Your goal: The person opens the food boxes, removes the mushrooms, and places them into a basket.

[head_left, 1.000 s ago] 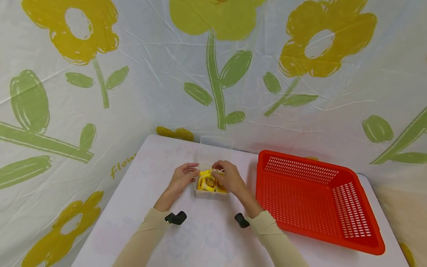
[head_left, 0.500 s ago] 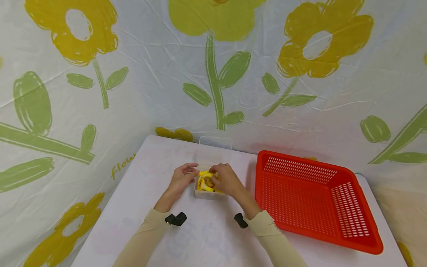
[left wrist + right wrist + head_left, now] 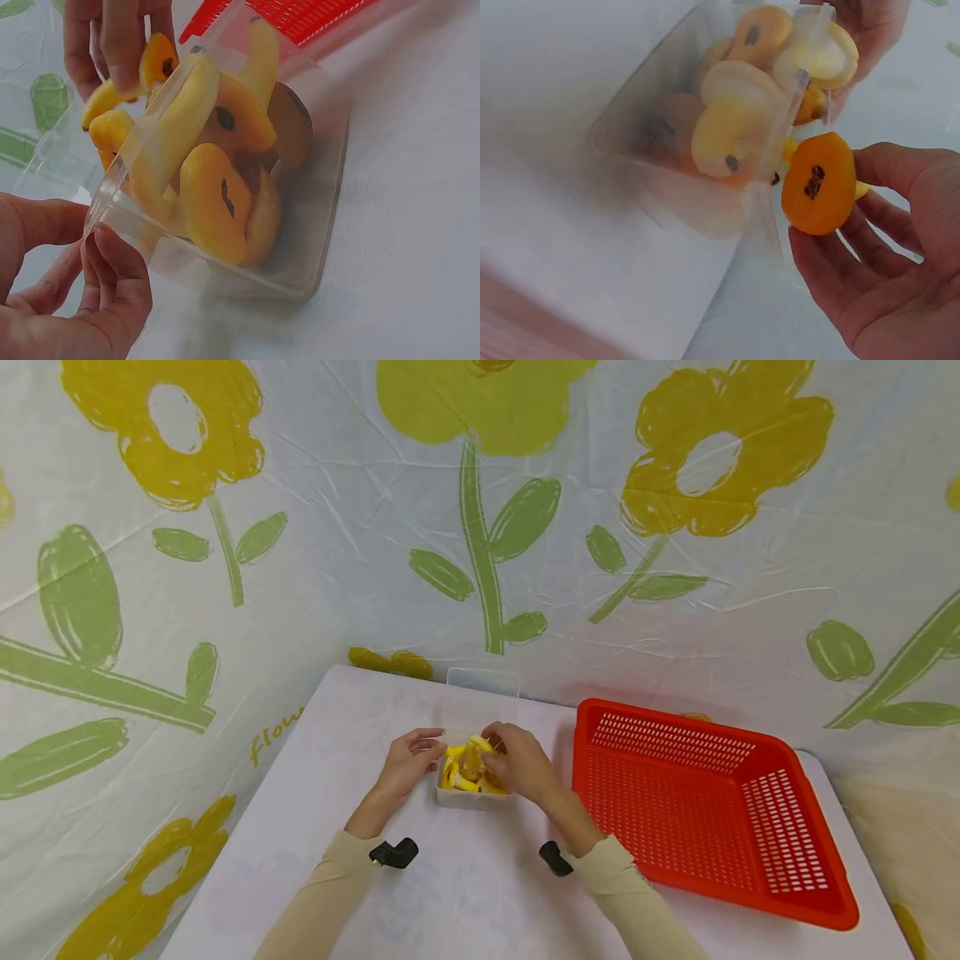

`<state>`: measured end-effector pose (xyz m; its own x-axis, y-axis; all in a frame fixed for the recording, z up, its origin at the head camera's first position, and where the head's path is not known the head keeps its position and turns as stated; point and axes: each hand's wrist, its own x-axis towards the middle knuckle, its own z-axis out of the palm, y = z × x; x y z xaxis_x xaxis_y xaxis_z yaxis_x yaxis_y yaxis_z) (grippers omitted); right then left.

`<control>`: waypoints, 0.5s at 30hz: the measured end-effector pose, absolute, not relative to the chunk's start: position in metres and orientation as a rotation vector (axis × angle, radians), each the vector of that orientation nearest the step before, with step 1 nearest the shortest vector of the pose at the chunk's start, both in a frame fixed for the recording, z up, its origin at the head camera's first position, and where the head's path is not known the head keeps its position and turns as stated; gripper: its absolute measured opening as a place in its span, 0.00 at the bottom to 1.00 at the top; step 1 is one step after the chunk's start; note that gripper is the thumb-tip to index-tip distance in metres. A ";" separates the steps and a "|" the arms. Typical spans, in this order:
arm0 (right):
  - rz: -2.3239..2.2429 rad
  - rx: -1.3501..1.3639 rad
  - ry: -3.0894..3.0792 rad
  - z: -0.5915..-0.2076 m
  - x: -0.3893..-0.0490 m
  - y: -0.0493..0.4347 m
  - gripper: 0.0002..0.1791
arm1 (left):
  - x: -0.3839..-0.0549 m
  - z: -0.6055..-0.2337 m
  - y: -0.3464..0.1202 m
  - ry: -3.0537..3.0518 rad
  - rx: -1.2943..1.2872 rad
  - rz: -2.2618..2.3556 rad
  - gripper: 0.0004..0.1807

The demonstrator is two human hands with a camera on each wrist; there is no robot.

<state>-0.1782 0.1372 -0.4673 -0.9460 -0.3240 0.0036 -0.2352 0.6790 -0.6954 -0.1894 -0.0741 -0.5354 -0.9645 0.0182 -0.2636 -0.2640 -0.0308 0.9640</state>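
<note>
From the head view, taking the clear box (image 3: 465, 799) as the centre of a clock, the right hand (image 3: 525, 764) is working at three o'clock and the left hand (image 3: 405, 764) at nine. The right fingers and thumb are pinching an orange piece (image 3: 819, 210) by its edges, holding it just above the box's opening. The left thumb and fingertips are pinching the rim at a corner, a narrow grip.

The likeliest trouble, I judge, is the orange piece slipping: only fingertips are bearing on its rounded edge, and a brush against the crowded yellow fruit pieces (image 3: 176, 124) could be twisting it loose. Those pieces are reaching up to the rim, so a careless nudge could be tipping one out onto the table (image 3: 465, 877). The box could also be tilting if the left pinch is pulling harder than intended. The raised lid (image 3: 482, 693), standing at twelve o'clock, could be catching the knuckles (it looks thin and light). The red basket (image 3: 667, 810), at three o'clock beyond the right hand, is lying well clear.

The right hand is hiding part of the heap in the head view. A yellow tip is showing behind the orange piece in the right wrist view; whether it too is being held, I cannot tell. Frosted walls are blurring the lower pieces.
</note>
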 end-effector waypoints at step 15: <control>-1.302 -0.354 2.753 -0.441 -0.171 0.177 0.15 | -0.189 -0.535 -0.073 2.047 -0.265 2.096 0.19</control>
<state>-0.1710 0.1771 -0.4412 -0.9705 -0.2394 0.0299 -0.1750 0.6132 -0.7703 -0.1894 -0.0734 -0.5352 -0.9640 0.0174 -0.2652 -0.2656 -0.0218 0.9639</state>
